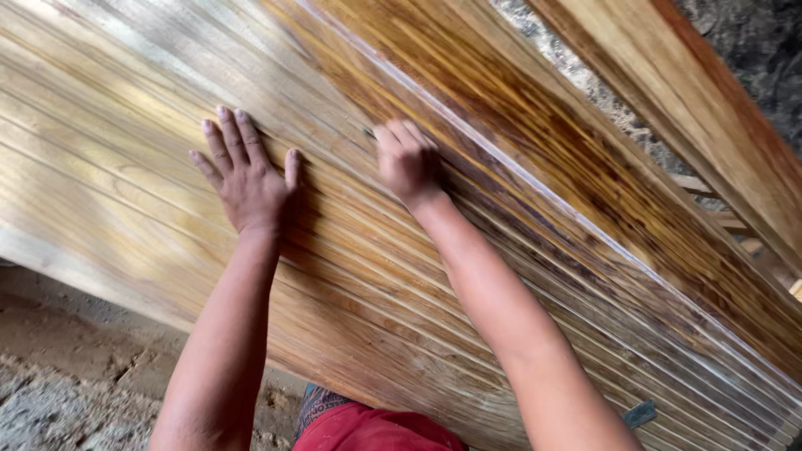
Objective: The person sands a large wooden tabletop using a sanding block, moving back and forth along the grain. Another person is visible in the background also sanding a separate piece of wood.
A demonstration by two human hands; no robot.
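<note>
Both hands are down on the grooved wooden panel [401, 276], a big board of pale and honey-brown timber that fills nearly the whole view and lies directly under the fingers. The left hand [249, 177] is spread flat, fingers open and fanned, palm pressed to the pale wood and holding nothing. Over to its right, the right hand [408, 159] is curled, knuckles up, fingers folded down against the surface; a dark sliver pokes out just past the fingertips, but I cannot tell whether the hand grips a small thing or only presses the wood (too little of it shows). Here is the relation that counts: the grooves run long and straight, slanting from up beyond the fingertips down toward the lower right, so the panel's long axis crosses both wrists at an angle. The right hand sits nearer the darker, browner band of wood; the left rests on the lighter stretch. Beyond the right knuckles, well apart, a second wooden board [702, 108] runs along the same slant. Below the left forearm lies dusty bare ground [75, 367], and between the arms, red cloth [368, 430]. No packages, labels or signs show anywhere.
</note>
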